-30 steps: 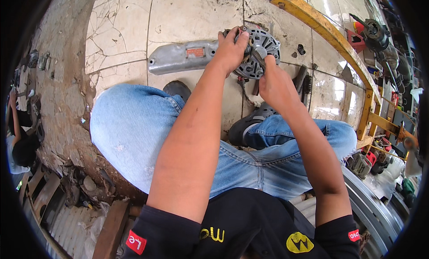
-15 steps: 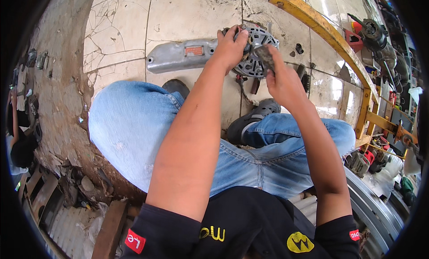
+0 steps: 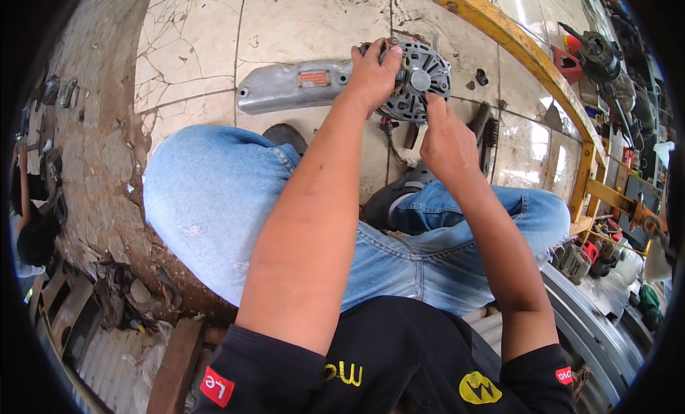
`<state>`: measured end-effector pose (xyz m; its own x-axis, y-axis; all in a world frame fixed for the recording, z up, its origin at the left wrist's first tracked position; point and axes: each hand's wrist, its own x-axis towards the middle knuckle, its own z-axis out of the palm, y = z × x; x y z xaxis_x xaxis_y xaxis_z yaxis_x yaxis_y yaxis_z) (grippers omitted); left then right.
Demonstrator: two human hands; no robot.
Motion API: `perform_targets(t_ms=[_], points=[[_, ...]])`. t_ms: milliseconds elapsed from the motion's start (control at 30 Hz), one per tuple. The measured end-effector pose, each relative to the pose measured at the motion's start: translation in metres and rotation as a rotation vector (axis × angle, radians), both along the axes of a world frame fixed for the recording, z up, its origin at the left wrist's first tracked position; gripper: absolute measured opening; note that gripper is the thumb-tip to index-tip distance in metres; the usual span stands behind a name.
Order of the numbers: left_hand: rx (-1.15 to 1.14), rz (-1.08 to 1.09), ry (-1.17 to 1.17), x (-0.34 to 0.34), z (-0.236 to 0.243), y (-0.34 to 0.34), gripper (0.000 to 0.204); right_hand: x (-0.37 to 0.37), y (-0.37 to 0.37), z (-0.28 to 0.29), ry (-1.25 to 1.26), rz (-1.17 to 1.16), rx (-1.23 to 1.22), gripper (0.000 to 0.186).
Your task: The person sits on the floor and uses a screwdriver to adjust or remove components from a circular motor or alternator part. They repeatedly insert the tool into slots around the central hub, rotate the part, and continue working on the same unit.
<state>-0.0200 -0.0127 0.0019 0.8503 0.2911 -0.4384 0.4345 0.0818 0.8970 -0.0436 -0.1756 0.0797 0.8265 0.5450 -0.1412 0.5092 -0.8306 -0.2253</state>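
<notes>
A round grey metal alternator, its vented face turned up, is held at its left side by my left hand, fingers wrapped over the edge. At its lower right is my right hand, with the forefinger reaching onto the vented face and the other fingers curled; what they hold, if anything, is hidden. Beside my left hand lies a long grey metal cover with an orange label, partly behind the hand. Below the alternator, a short wire lead trails on the tiles.
Right of my right hand lie a dark tube-shaped piece and a black-bristled brush. Small dark parts are scattered farther off. A yellow metal frame curves along the right. At the far left edge, another person's arm shows.
My right hand has drawn down and toward me off the alternator's face, uncovering its centre. The dark flat piece held in that hand earlier no longer shows. My left hand keeps its grip.
</notes>
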Motion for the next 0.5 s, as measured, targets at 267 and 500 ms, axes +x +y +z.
perform_targets(t_ms=[267, 500], points=[[-0.034, 0.012, 0.003, -0.001, -0.001, 0.000, 0.068, 0.015, 0.010, 0.007, 0.215, -0.084, -0.022, 0.029], [-0.007, 0.008, 0.028, 0.001, 0.006, -0.004, 0.066, 0.002, -0.001, -0.006, 0.093, -0.072, 0.048, 0.026]])
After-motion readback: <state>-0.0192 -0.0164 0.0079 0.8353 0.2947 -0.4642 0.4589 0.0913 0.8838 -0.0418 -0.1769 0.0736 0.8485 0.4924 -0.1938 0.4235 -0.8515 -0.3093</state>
